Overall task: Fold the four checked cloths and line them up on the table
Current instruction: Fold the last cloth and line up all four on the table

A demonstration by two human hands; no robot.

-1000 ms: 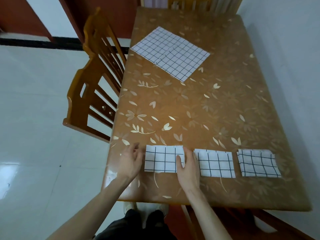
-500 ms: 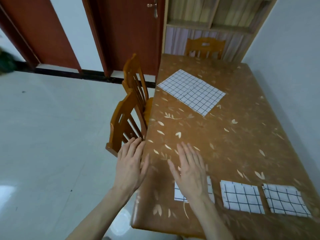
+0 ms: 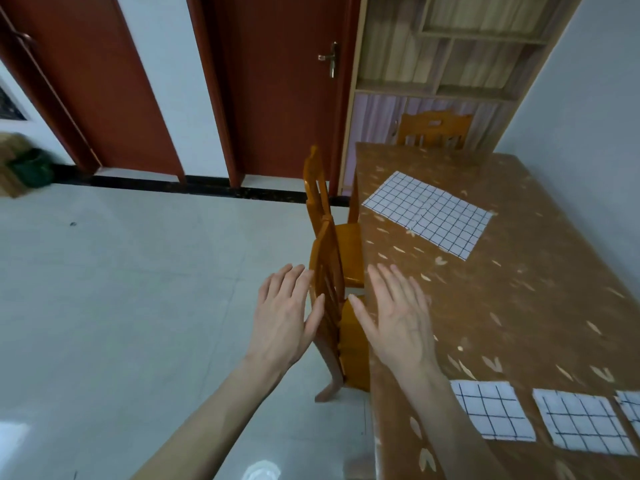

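Three folded white cloths with a black check lie in a row near the table's front edge: the left one (image 3: 493, 410), the middle one (image 3: 581, 426) and the right one (image 3: 632, 408), cut off by the frame. A fourth checked cloth (image 3: 429, 213) lies spread flat at the far side of the brown leaf-patterned table (image 3: 519, 306). My left hand (image 3: 285, 317) hovers with fingers spread over the floor, beside a chair back. My right hand (image 3: 398, 317) is raised, fingers apart, over the table's left edge. Both hands hold nothing.
Two wooden chairs (image 3: 332, 271) stand pushed against the table's left side, right between my hands. Another chair (image 3: 434, 129) stands at the far end before a shelf unit (image 3: 450, 64). Red doors (image 3: 277, 81) line the far wall. A pale wall runs along the right.
My hands have lifted off the left folded cloth and moved up and forward. My view has swung up and to the left, showing more floor and the doors.
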